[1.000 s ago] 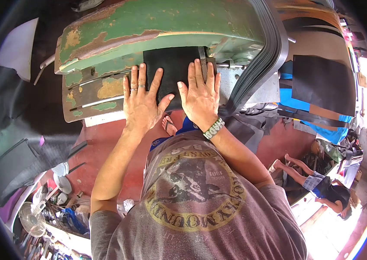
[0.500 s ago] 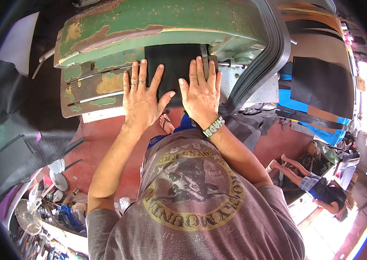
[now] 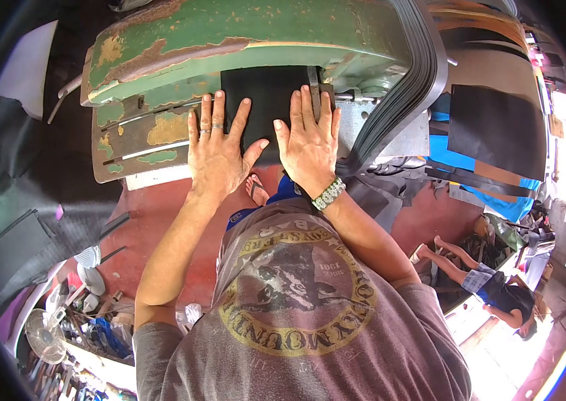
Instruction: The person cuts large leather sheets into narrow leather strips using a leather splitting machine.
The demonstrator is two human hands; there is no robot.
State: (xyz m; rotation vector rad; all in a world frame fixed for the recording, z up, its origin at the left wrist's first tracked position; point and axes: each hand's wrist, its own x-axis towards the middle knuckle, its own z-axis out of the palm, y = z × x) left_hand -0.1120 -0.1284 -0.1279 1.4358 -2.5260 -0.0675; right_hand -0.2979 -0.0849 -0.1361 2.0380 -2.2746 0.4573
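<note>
A black sheet (image 3: 266, 100) lies on the bed of a green machine (image 3: 243, 50) with worn, peeling paint, its far edge under the machine's body. My left hand (image 3: 217, 155) rests flat with fingers spread, over the machine's bed and the sheet's left edge. Two of its fingers wear rings. My right hand (image 3: 309, 148) lies palm down on the right part of the sheet, fingers stretched out, with a patterned band on the wrist. A narrow grey strip (image 3: 313, 87) runs along the sheet's right side, by my right fingertips.
A bundle of dark strips (image 3: 423, 73) hangs over the machine's right side. Black sheets (image 3: 496, 130) and blue material lie at the right. Dark sheets (image 3: 19, 244) lie at the left. A fan (image 3: 46, 334) stands at lower left. Another person (image 3: 496, 291) is at lower right.
</note>
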